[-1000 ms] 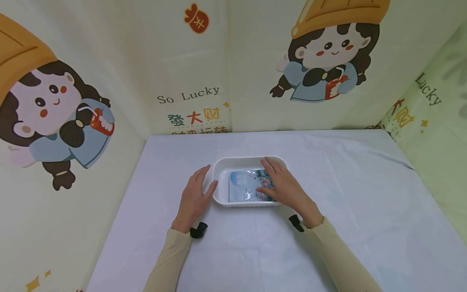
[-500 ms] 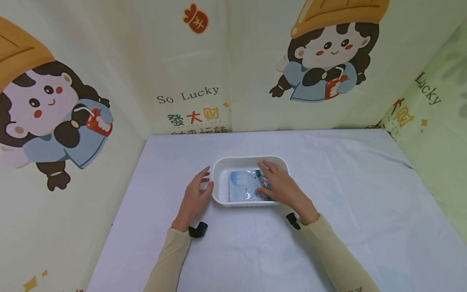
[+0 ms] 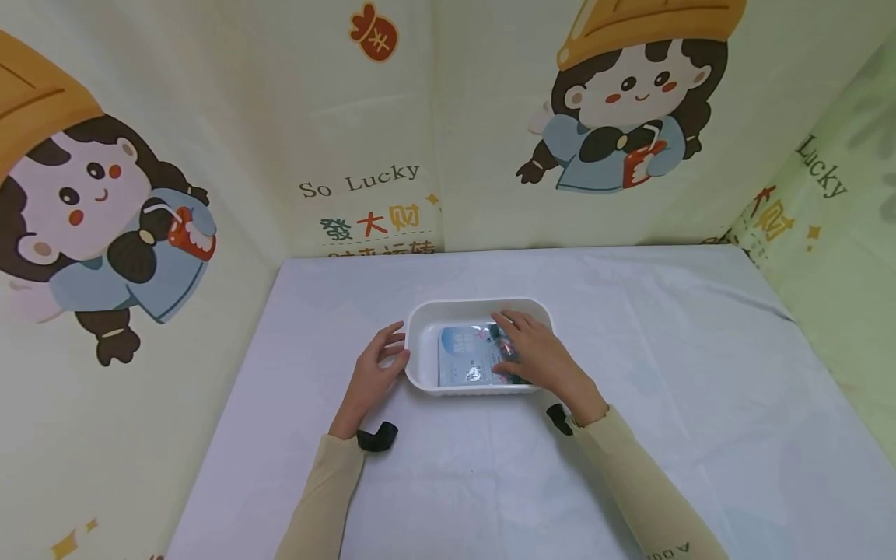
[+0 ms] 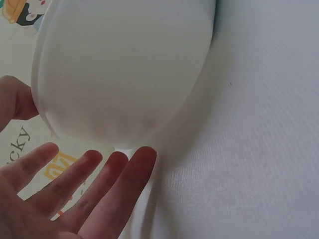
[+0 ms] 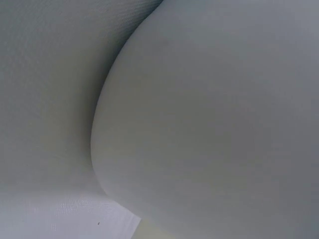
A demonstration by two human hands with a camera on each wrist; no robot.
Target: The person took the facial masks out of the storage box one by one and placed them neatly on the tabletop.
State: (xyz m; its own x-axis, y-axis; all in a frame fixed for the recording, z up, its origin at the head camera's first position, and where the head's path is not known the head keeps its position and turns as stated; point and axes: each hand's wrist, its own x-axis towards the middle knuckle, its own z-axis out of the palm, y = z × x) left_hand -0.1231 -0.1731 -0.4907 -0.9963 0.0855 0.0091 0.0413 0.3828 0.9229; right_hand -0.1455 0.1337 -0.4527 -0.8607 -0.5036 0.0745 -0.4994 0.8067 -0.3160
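Observation:
A white oblong plastic tray (image 3: 425, 354) lies on the table, and inside it is a flat, glossy light-blue packet (image 3: 462, 358) with a floral print. Beside the tray's left end is my left hand (image 3: 369, 381), fingers spread and the thumb at the rim. In the left wrist view that thumb meets the tray's edge (image 4: 119, 64) while the other fingertips lie near its wall. My right hand (image 3: 542, 354) reaches over the tray's right end with loosely bent fingers above the packet, hiding its right part; whether it touches the packet I cannot tell. The tray's wall (image 5: 209, 129) fills the right wrist view, without fingers showing.
A white cloth covers the table (image 3: 630, 327). Cream curtains (image 3: 490, 218) with cartoon figures and lettering stand behind it and at both sides. Black straps (image 3: 378, 437) sit at both wrists, below beige sleeves.
My left hand draws slightly back from the tray's inside to its left rim. The right hand shifts slightly left over the packet. Tray and packet stay in place.

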